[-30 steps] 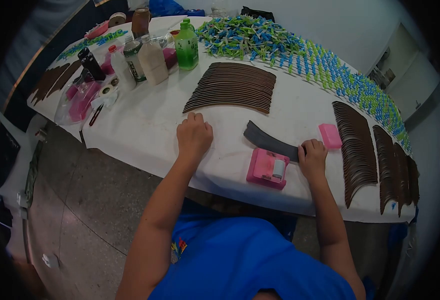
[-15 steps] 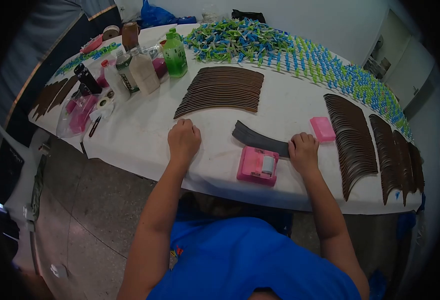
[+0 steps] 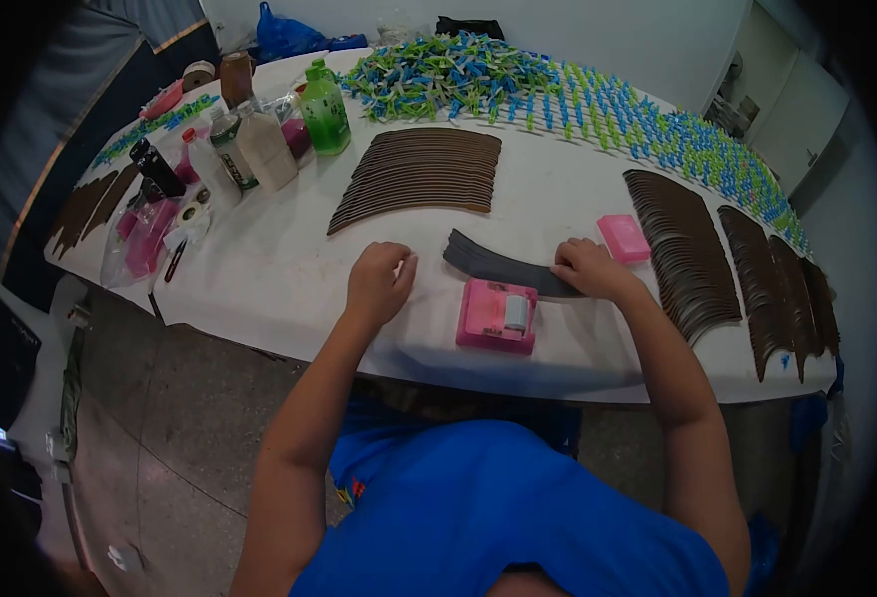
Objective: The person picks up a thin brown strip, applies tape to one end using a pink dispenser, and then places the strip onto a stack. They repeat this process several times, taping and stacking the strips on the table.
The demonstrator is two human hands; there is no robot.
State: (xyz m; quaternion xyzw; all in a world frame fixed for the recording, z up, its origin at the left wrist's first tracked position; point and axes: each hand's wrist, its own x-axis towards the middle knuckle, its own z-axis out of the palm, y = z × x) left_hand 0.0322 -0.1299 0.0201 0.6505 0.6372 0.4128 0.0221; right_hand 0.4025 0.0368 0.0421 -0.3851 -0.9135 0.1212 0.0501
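A fanned stack of dark grey curved strips [image 3: 503, 267] lies on the white table, just behind a pink box with a white roller [image 3: 496, 316]. At the stack's right end rests my right hand [image 3: 586, 267], its fingers bent over the strips. My left hand [image 3: 381, 281] is above the table to the left of the stack, apart from it, fingers curled in; whether it holds anything small is hidden. Beyond both hands lies a row of brown ridged strips [image 3: 419, 174]. A pink block [image 3: 623, 239] sits to the right of my right hand.
More brown strips [image 3: 682, 254] stand in rows at the right. Blue and green clips [image 3: 448, 80] are heaped along the far edge. Bottles, among them a green one [image 3: 324, 114], and a bag with pink items [image 3: 145, 239] occupy the left.
My left hand has shifted slightly right and its fingers have turned inward. My right hand has moved further over the grey strips' right end. The whole view has shifted a little.
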